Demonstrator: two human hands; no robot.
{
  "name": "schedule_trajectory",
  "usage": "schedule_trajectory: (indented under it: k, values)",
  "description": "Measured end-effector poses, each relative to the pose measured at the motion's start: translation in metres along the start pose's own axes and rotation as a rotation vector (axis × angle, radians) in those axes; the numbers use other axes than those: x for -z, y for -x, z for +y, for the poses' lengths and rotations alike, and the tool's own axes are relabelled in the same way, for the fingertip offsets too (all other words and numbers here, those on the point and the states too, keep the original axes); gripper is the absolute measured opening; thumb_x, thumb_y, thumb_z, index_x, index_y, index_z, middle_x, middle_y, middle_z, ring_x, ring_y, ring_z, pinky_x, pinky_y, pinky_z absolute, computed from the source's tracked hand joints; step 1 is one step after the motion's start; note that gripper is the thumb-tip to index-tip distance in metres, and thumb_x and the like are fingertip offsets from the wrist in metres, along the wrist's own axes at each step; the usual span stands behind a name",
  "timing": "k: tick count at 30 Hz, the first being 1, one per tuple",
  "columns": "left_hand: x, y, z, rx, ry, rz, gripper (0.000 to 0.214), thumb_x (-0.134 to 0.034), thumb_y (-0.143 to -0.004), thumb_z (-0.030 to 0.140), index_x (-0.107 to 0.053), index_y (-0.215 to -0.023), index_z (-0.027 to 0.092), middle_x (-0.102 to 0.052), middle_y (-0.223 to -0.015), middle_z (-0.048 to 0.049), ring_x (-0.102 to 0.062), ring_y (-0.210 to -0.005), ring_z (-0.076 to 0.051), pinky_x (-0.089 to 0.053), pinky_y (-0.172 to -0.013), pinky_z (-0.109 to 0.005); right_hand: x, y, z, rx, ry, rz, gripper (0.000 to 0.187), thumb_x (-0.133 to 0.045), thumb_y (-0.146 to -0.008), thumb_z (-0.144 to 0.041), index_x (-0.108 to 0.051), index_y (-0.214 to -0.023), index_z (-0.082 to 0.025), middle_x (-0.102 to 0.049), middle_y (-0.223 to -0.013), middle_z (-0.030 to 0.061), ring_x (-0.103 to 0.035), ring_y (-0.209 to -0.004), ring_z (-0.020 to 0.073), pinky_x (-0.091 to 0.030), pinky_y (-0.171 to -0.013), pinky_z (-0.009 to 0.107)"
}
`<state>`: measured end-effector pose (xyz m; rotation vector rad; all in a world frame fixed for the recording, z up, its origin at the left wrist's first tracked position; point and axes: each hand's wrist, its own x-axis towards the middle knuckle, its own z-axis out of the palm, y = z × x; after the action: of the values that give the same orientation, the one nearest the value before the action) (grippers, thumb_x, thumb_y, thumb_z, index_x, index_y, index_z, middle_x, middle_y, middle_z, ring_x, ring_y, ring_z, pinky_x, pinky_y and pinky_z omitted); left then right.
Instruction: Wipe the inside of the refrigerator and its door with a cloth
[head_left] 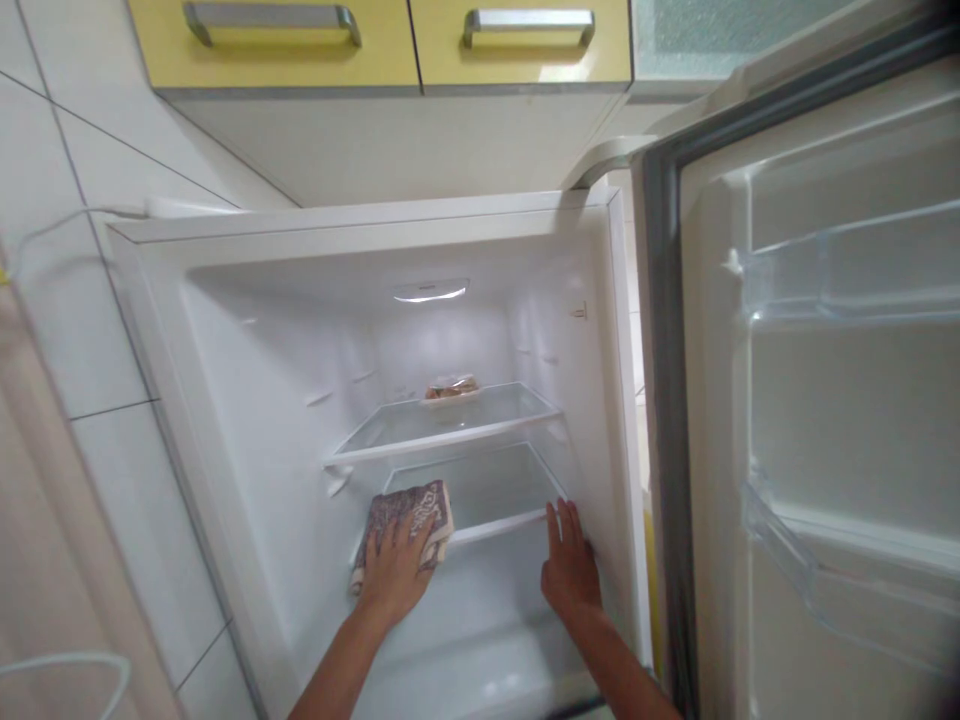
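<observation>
1. The folded cloth (405, 503), patterned in dark and pale, is at the left front part of the lower shelf (491, 487), inside the refrigerator.
2. The left hand (396, 572) lies palm down upon this cloth, its fingers spread over the top; I see no pinch. The cloth is directly under these fingers and reaches a little beyond them, toward the back.
3. The long axis of the cloth seems to run aslant, from near left to far right, but the hand covers a part, so I cannot be sure.
4. The right hand (571, 570) has its fingers straight and close together, around nothing visible. Its fingertips seem to touch the right front corner of the same shelf.
5. The left hand is therefore the nearer one; from the right hand, the cloth lies to the left, well apart, with bare shelf between.
</observation>
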<state>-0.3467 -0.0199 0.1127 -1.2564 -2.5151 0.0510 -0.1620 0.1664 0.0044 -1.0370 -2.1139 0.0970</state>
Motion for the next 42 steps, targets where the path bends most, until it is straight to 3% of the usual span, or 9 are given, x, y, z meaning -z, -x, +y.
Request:
schedule_trajectory:
  k: [3, 7, 14, 18, 21, 25, 32, 37, 42]
  values:
    - [0.001, -0.007, 0.021, -0.063, 0.050, 0.004, 0.069, -0.052, -0.084, 0.029, -0.038, -0.151, 0.035, -0.038, -0.161, -0.0057, -0.033, -0.147, -0.038, -0.022, -0.118, -0.061, 0.001, -0.002, -0.003, -0.037, -0.093, 0.016, 0.079, -0.040, -0.073, 0.006, -0.036, -0.151, -0.004, -0.033, -0.161, 0.0168, -0.017, -0.154, 0.0261, -0.035, -0.118, 0.039]
    - [0.005, -0.024, 0.068, -0.185, 0.131, -0.002, 0.068, -0.053, -0.085, 0.037, -0.037, -0.151, 0.036, -0.037, -0.162, -0.0042, -0.032, -0.146, -0.040, -0.023, -0.118, -0.063, -0.004, -0.007, -0.009, -0.091, -0.262, 0.098, 0.080, -0.041, -0.071, 0.003, -0.031, -0.151, 0.001, -0.038, -0.157, 0.0202, -0.023, -0.152, 0.0279, -0.031, -0.122, 0.042]
    - [0.016, -0.052, 0.170, -0.308, 0.230, -0.064, 0.074, -0.052, -0.084, 0.046, -0.034, -0.154, 0.028, -0.031, -0.164, -0.0120, -0.027, -0.147, -0.048, -0.020, -0.116, -0.069, 0.001, -0.010, -0.003, -0.076, -0.418, 0.329, 0.073, -0.040, -0.078, -0.002, -0.031, -0.150, -0.009, -0.042, -0.153, 0.0210, -0.037, -0.145, 0.0274, -0.039, -0.116, 0.050]
    - [0.019, -0.063, 0.190, -0.357, 0.271, -0.077, 0.066, -0.043, -0.089, 0.049, -0.037, -0.152, 0.030, -0.032, -0.164, -0.0071, -0.027, -0.147, -0.045, -0.022, -0.116, -0.068, 0.015, -0.004, 0.002, -0.023, -0.397, 0.344, 0.079, -0.037, -0.075, 0.001, -0.030, -0.152, -0.014, -0.038, -0.157, 0.0161, -0.035, -0.147, 0.0238, -0.039, -0.117, 0.046]
    - [0.019, -0.066, 0.181, -0.379, 0.288, -0.086, 0.064, -0.042, -0.089, 0.048, -0.038, -0.151, 0.034, -0.035, -0.163, -0.0017, -0.028, -0.148, -0.041, -0.024, -0.117, -0.065, 0.018, -0.003, 0.002, 0.014, -0.357, 0.300, 0.088, -0.038, -0.068, 0.003, -0.027, -0.153, -0.014, -0.033, -0.160, 0.0149, -0.028, -0.151, 0.0247, -0.037, -0.119, 0.048]
    - [0.018, -0.063, 0.150, -0.357, 0.285, -0.076, 0.063, -0.046, -0.087, 0.047, -0.040, -0.149, 0.037, -0.038, -0.161, 0.0007, -0.032, -0.147, -0.037, -0.025, -0.119, -0.061, 0.012, -0.010, 0.005, 0.027, -0.295, 0.207, 0.087, -0.039, -0.067, 0.005, -0.031, -0.152, -0.011, -0.035, -0.159, 0.0153, -0.026, -0.152, 0.0248, -0.033, -0.121, 0.046]
    - [0.007, -0.044, 0.044, -0.138, 0.197, -0.024, 0.059, -0.040, -0.091, 0.042, -0.045, -0.147, 0.028, -0.043, -0.158, -0.0052, -0.037, -0.144, -0.037, -0.024, -0.118, -0.061, 0.000, -0.008, 0.015, 0.045, -0.196, -0.018, 0.078, -0.040, -0.069, 0.007, -0.043, -0.146, -0.005, -0.034, -0.160, 0.0162, -0.020, -0.153, 0.0272, -0.028, -0.124, 0.044]
    - [-0.003, -0.033, -0.022, -0.011, 0.128, -0.023, 0.059, -0.037, -0.092, 0.042, -0.045, -0.148, 0.026, -0.043, -0.158, -0.0049, -0.037, -0.145, -0.034, -0.027, -0.118, -0.059, -0.001, -0.002, 0.011, 0.041, -0.102, 0.000, 0.077, -0.040, -0.070, 0.008, -0.046, -0.146, -0.007, -0.034, -0.160, 0.0166, -0.014, -0.155, 0.0269, -0.027, -0.124, 0.043]
    - [-0.011, -0.053, -0.039, 0.009, 0.128, -0.079, 0.061, -0.037, -0.091, 0.044, -0.041, -0.150, 0.030, -0.040, -0.160, -0.0046, -0.036, -0.145, -0.034, -0.026, -0.117, -0.060, -0.005, 0.000, 0.007, 0.051, -0.052, 0.067, 0.074, -0.039, -0.073, 0.008, -0.047, -0.144, -0.008, -0.038, -0.158, 0.0153, -0.015, -0.155, 0.0259, -0.028, -0.124, 0.042]
